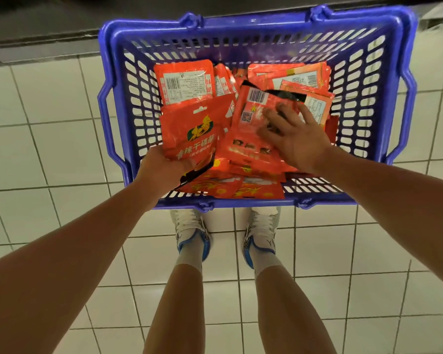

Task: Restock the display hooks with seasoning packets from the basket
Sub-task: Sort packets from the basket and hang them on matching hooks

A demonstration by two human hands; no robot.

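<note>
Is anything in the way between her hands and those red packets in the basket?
Nothing visible. The left hand already holds a stack of packets, and the right hand rests directly on the loose packets in the blue basket, which is open-topped.

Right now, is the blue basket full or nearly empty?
Partly full. Red seasoning packets cover the floor of the blue basket in loose overlapping piles, but its slotted walls stand bare well above them.
</note>
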